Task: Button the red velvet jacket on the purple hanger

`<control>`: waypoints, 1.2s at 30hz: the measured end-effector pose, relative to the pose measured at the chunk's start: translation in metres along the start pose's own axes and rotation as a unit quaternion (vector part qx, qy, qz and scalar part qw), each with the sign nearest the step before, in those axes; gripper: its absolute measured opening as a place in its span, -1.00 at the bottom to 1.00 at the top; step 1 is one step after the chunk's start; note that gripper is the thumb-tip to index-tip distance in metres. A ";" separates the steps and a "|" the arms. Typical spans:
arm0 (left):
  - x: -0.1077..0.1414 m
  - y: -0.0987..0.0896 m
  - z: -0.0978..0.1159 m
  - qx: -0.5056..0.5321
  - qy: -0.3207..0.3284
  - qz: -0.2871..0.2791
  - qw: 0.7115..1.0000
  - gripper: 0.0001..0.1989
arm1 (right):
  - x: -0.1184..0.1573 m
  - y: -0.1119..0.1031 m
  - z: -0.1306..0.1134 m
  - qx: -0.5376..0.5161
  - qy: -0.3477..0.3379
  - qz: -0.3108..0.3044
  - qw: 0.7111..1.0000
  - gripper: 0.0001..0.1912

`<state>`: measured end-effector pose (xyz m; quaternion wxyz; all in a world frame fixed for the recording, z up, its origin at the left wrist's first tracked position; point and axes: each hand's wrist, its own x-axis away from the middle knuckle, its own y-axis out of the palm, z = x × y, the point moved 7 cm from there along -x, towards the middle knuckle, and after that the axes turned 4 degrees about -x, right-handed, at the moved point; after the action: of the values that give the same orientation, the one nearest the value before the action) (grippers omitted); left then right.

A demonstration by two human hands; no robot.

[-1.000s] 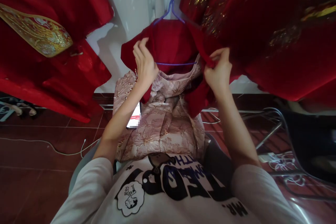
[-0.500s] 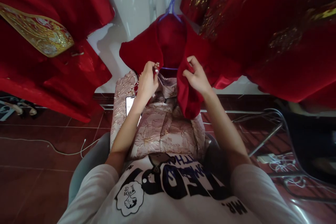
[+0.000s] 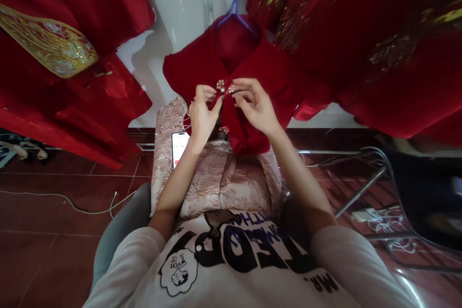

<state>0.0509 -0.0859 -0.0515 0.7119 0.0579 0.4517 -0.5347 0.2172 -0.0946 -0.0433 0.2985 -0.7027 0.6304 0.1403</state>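
A red velvety garment (image 3: pixel 191 70) hangs from a purple hanger (image 3: pixel 236 7) in front of me, its two front edges drawn close together. My left hand (image 3: pixel 204 113) pinches the left front edge beside a flower-shaped fastener (image 3: pixel 220 85) with a pearl. Opposite it, my right hand (image 3: pixel 258 106) holds the right front edge, fingertips at a matching flower fastener (image 3: pixel 231 88). The two fasteners are side by side; whether they are hooked together I cannot tell. Lower on the opening sits another gold-coloured fastener (image 3: pixel 224 129).
Pinkish brocade fabric (image 3: pixel 205 178) lies over my lap, with a lit phone (image 3: pixel 179 147) on it at the left. Red embroidered garments (image 3: pixel 54 48) hang on both sides. At right stand a dark chair (image 3: pixel 418 192) and tangled white cables (image 3: pixel 386 226); another cable (image 3: pixel 83 209) crosses the floor at left.
My right hand has moved left, bringing the right front edge over to the left one. The gap in the garment has narrowed, and both flower fasteners now show between my fingers.
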 end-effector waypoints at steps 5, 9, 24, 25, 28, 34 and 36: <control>-0.006 0.004 0.004 -0.006 0.031 -0.037 0.999 -0.79 | -0.005 0.002 0.007 0.019 -0.005 0.036 0.999 -0.55; -0.015 0.004 0.005 -0.008 0.048 -0.088 0.995 -0.77 | -0.013 0.004 0.006 0.050 0.003 0.058 0.997 -0.59; -0.040 -0.009 0.035 -0.092 0.152 -0.188 0.966 -0.95 | -0.016 -0.003 -0.010 0.048 0.002 0.070 0.996 -0.54; -0.041 -0.009 0.036 -0.094 0.153 -0.189 0.965 -0.95 | -0.017 -0.004 -0.009 0.045 0.002 0.073 0.996 -0.53; -0.040 -0.006 0.037 -0.099 0.160 -0.199 0.962 -0.95 | -0.017 -0.005 -0.007 0.039 0.005 0.079 0.996 -0.52; -0.040 0.000 0.038 -0.090 0.169 -0.222 0.956 -0.93 | -0.018 -0.004 0.000 0.035 0.002 0.067 0.997 -0.51; -0.040 0.001 0.037 -0.074 0.162 -0.223 0.958 -0.93 | -0.019 -0.004 0.001 0.044 -0.004 0.056 0.997 -0.53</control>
<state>0.0721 -0.0783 -0.0021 0.4944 -0.0112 0.6004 -0.6285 0.2178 -0.0789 -0.0325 0.3234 -0.6522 0.6729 0.1316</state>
